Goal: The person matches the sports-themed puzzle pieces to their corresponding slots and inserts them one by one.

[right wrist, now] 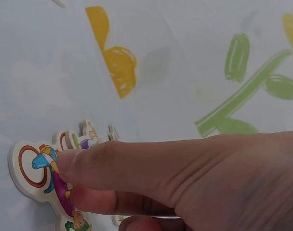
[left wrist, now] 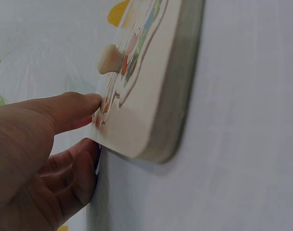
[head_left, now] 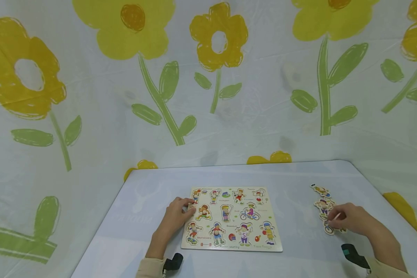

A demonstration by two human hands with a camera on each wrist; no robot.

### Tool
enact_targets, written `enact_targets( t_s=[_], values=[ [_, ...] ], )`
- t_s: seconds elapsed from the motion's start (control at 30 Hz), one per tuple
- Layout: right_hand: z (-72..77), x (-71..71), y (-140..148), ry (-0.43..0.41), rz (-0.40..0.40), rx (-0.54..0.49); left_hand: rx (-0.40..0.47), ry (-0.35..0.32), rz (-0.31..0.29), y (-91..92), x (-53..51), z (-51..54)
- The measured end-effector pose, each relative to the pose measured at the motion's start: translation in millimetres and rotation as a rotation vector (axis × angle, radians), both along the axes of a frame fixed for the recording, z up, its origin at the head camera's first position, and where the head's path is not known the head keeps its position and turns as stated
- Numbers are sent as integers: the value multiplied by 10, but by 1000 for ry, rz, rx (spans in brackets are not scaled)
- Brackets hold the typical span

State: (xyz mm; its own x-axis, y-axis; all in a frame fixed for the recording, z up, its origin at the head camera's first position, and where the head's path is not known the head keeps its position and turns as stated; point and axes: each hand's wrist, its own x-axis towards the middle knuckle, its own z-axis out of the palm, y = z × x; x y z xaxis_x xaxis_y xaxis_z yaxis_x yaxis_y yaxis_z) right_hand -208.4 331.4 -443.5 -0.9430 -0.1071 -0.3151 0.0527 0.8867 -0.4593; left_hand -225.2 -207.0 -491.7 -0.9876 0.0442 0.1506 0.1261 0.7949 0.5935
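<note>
2 hands (head_left: 176, 214) (head_left: 350, 220) on board (head_left: 231, 219) and bicycle piece (right wrist: 62, 196)

Cream board (head_left: 266, 215), multicoloured figures (head_left: 226, 213); white backdrop (head_left: 250, 116) with yellow flowers (head_left: 153, 34), green leaves (head_left: 169, 81)

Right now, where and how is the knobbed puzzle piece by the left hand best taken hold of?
Probably by its knob, pinched from above: the rounded knob stands up from the puzzle piece, which sits in the wooden puzzle board, showing little edge.
</note>
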Motion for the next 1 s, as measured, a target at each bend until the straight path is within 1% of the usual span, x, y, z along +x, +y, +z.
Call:
enact_targets(
  t_s=[0.2, 0.4, 0.53, 0.73, 1.0],
  values=[
    [-18, -16, -21, -20, -10, -2, -3, 13, -11, -4, 5, 0],
    [-22, -1, -38, 11, -2, 14, -4, 9, -12, -6, 7, 11],
    [-25, 6, -9, 11, 8, 35, -5, 10, -18, 1, 9, 16],
    [-52, 15, 39, -12, -7, 53, -11, 8, -14, 19, 3, 4],
    [-59, 7, 57, -25, -34, 41, -11, 13, -5, 9, -2, 2]
  ],
)
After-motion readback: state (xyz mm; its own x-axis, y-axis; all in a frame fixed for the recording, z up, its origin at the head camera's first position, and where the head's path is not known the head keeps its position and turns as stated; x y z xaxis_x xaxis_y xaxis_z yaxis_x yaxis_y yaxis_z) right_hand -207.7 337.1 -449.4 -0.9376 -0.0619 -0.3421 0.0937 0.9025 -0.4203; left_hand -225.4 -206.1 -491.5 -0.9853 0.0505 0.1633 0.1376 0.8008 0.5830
